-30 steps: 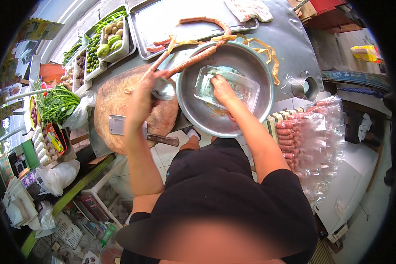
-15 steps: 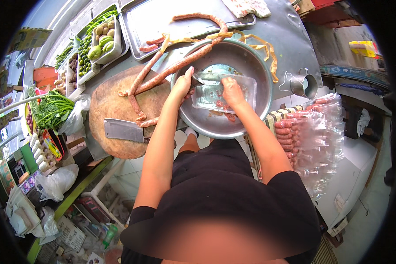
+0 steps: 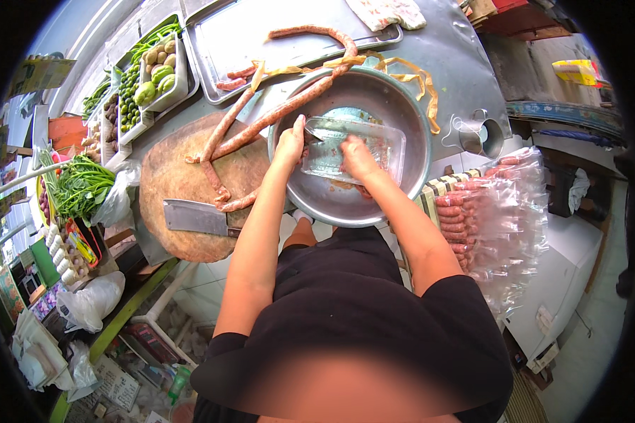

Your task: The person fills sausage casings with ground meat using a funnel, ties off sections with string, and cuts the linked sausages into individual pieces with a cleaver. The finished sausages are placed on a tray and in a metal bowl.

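A wide metal basin [image 3: 415,182] stands in front of me, with a clear plastic container [image 3: 395,144] inside it. My left hand [image 3: 289,144] is closed at the container's left end. A small shiny metal piece [image 3: 320,131] shows by its fingers, but what it grips is mostly hidden. My right hand [image 3: 358,158] is inside the container, its fingers curled and partly hidden. Bits of reddish meat lie near it. A long raw sausage [image 3: 289,106] runs from the tray across the basin's rim to the round wooden chopping board [image 3: 166,158]. A cleaver [image 3: 195,216] lies on the board beside my left forearm.
Behind the basin are a metal tray [image 3: 222,42] and strips of yellowish casing or ribbon [image 3: 425,88]. To the right are a metal cup [image 3: 490,135] and bagged sausages [image 3: 466,222]. Vegetable bins [image 3: 173,95] and leafy greens [image 3: 81,176] stand at the left.
My right hand has moved left and slightly down inside the container, towards my left hand. My left hand has stayed nearly in place. The whole view has shifted slightly.
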